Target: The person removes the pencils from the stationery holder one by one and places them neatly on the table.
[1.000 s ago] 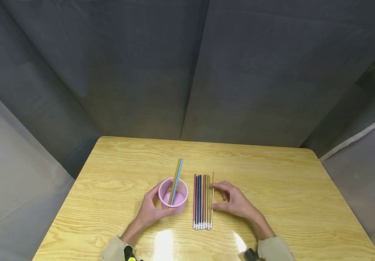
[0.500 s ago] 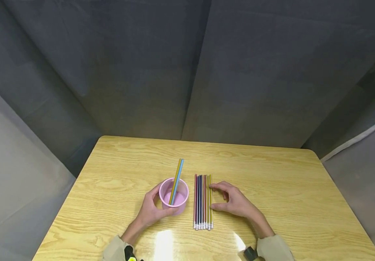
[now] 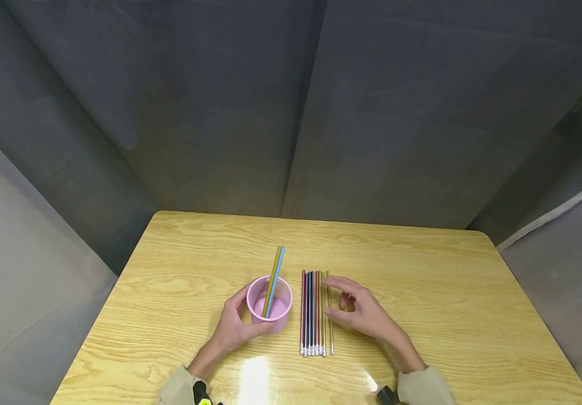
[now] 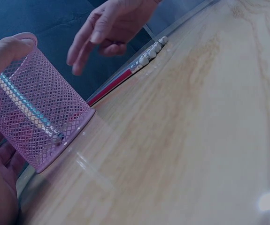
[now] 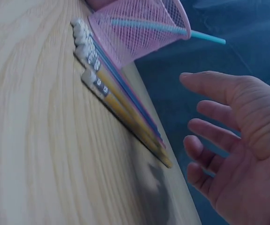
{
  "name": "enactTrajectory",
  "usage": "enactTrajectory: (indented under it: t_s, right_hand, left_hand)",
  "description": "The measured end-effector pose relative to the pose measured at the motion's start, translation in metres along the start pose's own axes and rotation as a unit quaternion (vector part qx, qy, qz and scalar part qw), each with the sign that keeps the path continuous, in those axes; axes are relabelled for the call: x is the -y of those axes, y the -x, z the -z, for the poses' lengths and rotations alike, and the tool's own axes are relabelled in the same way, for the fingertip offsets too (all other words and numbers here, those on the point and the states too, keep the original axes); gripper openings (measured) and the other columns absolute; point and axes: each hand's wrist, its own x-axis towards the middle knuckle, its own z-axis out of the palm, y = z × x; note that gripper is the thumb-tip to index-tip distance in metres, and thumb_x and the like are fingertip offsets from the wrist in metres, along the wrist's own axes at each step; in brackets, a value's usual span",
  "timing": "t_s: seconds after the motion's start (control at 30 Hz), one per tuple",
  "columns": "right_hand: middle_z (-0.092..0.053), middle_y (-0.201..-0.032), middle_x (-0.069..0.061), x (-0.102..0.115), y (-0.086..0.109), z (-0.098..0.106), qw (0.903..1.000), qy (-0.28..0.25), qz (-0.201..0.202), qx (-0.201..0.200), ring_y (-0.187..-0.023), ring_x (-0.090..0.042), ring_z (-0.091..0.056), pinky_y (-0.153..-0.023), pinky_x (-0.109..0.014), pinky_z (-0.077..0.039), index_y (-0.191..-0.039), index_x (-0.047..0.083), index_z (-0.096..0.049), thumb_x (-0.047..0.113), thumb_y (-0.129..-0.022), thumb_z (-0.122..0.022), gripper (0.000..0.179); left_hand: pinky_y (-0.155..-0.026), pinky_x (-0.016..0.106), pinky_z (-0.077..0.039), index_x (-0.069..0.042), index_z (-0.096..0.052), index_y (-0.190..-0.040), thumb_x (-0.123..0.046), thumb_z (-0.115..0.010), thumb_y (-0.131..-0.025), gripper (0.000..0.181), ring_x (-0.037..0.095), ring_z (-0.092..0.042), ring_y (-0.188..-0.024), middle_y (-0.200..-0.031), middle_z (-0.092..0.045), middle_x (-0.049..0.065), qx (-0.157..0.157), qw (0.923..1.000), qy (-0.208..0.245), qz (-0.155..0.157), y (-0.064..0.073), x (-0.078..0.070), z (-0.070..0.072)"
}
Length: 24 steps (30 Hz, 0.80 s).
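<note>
My left hand grips a pink mesh pencil cup, its thumb over the rim in the left wrist view. A yellow pencil and a light blue pencil lean in the cup. To the cup's right lies a row of pencils, side by side with their white erasers toward me. One yellow pencil lies at the row's right end, its eraser end slightly apart. Over that end hovers my right hand; the right wrist view shows its fingers loosely bent, spread, and holding nothing.
Everything stands on a light wood-grain table. Dark grey cloth hangs behind its far edge, with lighter cloth at the left side. Light glares off the tabletop near the front.
The rightmost pencil was slid left against the row, and its eraser end now sits slightly away again. My right hand has lifted and its fingers have loosened. The left hand and cup stay put.
</note>
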Motion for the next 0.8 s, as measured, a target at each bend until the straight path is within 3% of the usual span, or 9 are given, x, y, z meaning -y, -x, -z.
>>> enactTrajectory:
  t_s: [0.13,0.37,0.53,0.8]
  right_hand:
    - [-0.056,-0.151,-0.02,0.013,-0.005,-0.004,0.9996,-0.016,0.023,0.001,-0.067,-0.009,-0.054,-0.055,-0.024,-0.053,-0.147,0.008,-0.058,0.015,-0.088,-0.084,0.064]
    - [-0.051,-0.158,-0.013,0.029,-0.018,-0.013,0.9986,-0.031,0.04,0.016,-0.069,-0.031,-0.054,-0.061,-0.038,-0.054,-0.151,0.012,-0.055,0.015,-0.092,-0.082,0.065]
    - [-0.045,-0.163,-0.006,0.035,-0.029,-0.023,0.9979,-0.028,0.047,0.036,-0.074,-0.028,-0.055,-0.065,-0.038,-0.055,-0.154,0.016,-0.053,0.021,-0.094,-0.079,0.066]
    - [-0.048,-0.159,-0.014,0.039,-0.045,-0.035,0.992,-0.052,0.101,0.055,-0.07,-0.027,-0.056,-0.059,-0.034,-0.053,-0.155,0.01,-0.051,0.012,-0.092,-0.08,0.069]
  left_hand:
    - [-0.117,0.035,-0.046,0.002,-0.049,-0.151,0.007,-0.088,-0.072,0.088,0.053,-0.053,-0.13,-0.144,-0.057,0.03,0.0,1.0,0.004,0.004,0.0,0.0,0.0]
    - [-0.117,0.037,-0.046,0.0,-0.048,-0.152,0.005,-0.088,-0.072,0.089,0.05,-0.054,-0.13,-0.146,-0.058,0.025,0.003,1.0,0.004,0.007,-0.001,0.0,0.0]
    - [-0.117,0.037,-0.046,0.0,-0.049,-0.152,0.003,-0.089,-0.072,0.089,0.049,-0.055,-0.13,-0.145,-0.059,0.024,0.002,1.0,-0.003,0.006,0.0,0.0,0.0]
    - [-0.118,0.038,-0.044,0.0,-0.047,-0.152,0.003,-0.089,-0.073,0.09,0.049,-0.054,-0.131,-0.146,-0.057,0.025,0.009,0.9999,0.002,0.012,0.0,-0.002,-0.001]
